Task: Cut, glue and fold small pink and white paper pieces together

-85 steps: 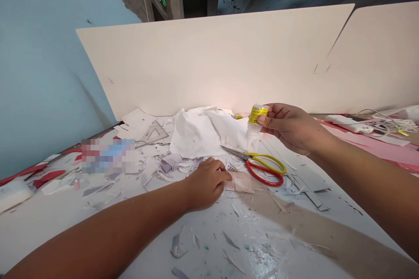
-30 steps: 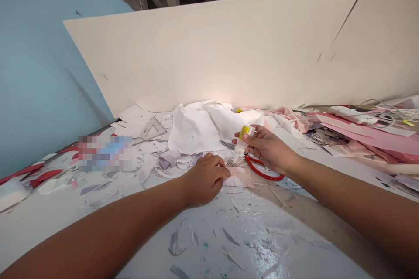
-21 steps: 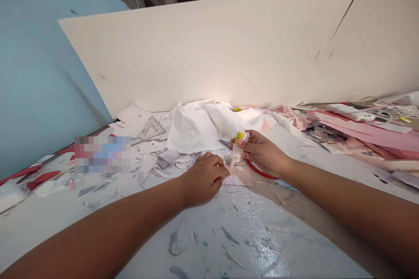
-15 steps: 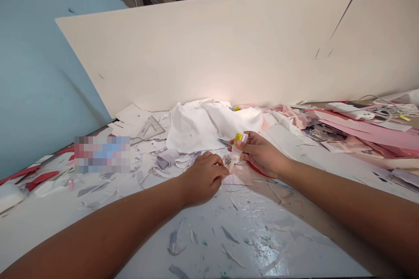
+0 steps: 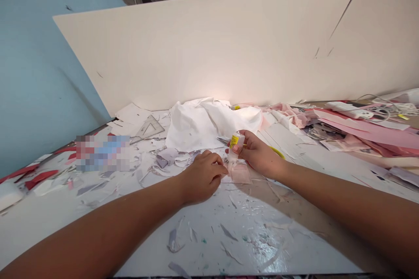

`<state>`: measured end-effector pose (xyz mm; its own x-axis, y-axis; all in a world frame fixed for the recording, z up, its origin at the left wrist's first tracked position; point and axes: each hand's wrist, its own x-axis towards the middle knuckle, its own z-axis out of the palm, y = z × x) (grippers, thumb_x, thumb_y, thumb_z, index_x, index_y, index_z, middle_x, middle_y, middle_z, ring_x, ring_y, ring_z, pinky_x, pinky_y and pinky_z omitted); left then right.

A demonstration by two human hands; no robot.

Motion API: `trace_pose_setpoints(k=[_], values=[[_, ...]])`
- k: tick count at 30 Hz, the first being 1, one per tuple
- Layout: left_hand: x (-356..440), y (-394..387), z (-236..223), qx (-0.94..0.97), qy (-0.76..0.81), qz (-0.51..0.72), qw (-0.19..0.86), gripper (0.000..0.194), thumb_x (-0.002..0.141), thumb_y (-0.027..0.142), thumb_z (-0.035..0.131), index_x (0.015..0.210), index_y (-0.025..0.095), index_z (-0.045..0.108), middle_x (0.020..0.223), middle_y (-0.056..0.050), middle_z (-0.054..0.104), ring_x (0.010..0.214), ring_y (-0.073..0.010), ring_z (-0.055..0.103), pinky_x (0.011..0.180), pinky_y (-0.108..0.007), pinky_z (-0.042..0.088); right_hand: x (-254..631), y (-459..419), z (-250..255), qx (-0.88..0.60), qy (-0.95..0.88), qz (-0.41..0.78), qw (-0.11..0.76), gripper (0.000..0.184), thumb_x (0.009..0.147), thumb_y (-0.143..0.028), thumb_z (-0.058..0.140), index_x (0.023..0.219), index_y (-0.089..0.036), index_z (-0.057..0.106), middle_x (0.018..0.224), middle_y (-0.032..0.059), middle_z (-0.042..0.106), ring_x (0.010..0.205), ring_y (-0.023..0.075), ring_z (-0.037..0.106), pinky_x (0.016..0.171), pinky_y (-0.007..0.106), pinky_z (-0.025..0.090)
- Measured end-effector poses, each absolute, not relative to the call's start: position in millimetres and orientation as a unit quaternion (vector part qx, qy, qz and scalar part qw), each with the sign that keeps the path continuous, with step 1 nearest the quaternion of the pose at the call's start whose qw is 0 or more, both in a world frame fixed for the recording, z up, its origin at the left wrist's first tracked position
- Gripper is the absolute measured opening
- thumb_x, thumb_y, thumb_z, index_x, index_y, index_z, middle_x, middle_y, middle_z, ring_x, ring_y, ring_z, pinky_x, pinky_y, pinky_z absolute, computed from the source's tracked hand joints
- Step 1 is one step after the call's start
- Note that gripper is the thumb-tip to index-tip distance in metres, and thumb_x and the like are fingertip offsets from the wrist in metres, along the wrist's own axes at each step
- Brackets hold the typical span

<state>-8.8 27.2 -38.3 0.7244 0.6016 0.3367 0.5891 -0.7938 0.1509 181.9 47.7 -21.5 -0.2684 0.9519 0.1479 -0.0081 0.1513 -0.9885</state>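
Note:
My right hand (image 5: 258, 156) grips a small glue bottle (image 5: 234, 145) with a yellow label, tipped nozzle-down onto a small pink paper piece (image 5: 240, 174) on the white table (image 5: 229, 244). My left hand (image 5: 203, 178) is curled, its fingertips pinching or pressing the left edge of that pink piece. A sliver of the scissors (image 5: 277, 152), with a yellow handle, shows behind my right wrist; the rest is hidden by the hand.
A crumpled white sheet (image 5: 203, 126) lies behind the hands. Pink paper sheets (image 5: 366, 133) and a white power strip (image 5: 348, 111) sit at the right. A clear set square (image 5: 149, 128) and many paper scraps litter the left. A tall beige board (image 5: 212, 48) walls the back.
My right hand has lowered the glue bottle from mid-air down to the pink piece and moved left over the scissors. My left hand has stayed on the pink piece.

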Motion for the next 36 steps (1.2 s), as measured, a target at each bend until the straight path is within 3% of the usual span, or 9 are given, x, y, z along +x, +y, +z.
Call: trace_pose_setpoints(k=[5,12,20,36], values=[[-9,27,-39,0.928,0.325,0.182,0.015,0.03,0.078,0.01,0.039,0.092,0.021,0.063,0.094,-0.005,0.053,0.089,-0.018,0.042,0.083,-0.034,0.034,179,43,-20,-0.402,-0.658,0.445,0.455,0.024,0.068,-0.026,0.063,0.089,-0.025,0.051,0.072,-0.0033,0.06,0.072,0.0166,0.058,0.072,0.033,0.045],[-9,26,-37,0.928,0.326,0.179,0.01,0.03,0.077,0.01,0.04,0.092,0.021,0.063,0.095,-0.006,0.053,0.089,-0.0184,0.042,0.082,-0.035,0.035,176,40,-23,-0.419,-0.676,0.385,0.467,0.025,0.067,-0.028,0.065,0.089,-0.024,0.053,0.071,-0.0031,0.06,0.068,0.0166,0.056,0.067,0.032,0.044],[-9,26,-36,0.927,0.326,0.184,0.024,0.028,0.077,0.008,0.039,0.085,0.02,0.063,0.093,-0.005,0.052,0.087,-0.0177,0.041,0.081,-0.034,0.034,192,53,-11,-0.403,-0.5,0.556,0.527,0.024,0.068,-0.033,0.068,0.081,-0.022,0.051,0.086,0.0016,0.063,0.078,0.0175,0.061,0.06,0.027,0.046],[-9,27,-36,0.928,0.321,0.188,0.024,0.028,0.077,0.009,0.039,0.085,0.02,0.063,0.093,-0.005,0.051,0.087,-0.0178,0.04,0.081,-0.034,0.034,183,56,-32,-0.385,-0.5,0.572,0.524,0.033,0.066,-0.035,0.071,0.086,-0.022,0.048,0.084,0.001,0.059,0.084,0.0208,0.063,0.066,0.029,0.05]])
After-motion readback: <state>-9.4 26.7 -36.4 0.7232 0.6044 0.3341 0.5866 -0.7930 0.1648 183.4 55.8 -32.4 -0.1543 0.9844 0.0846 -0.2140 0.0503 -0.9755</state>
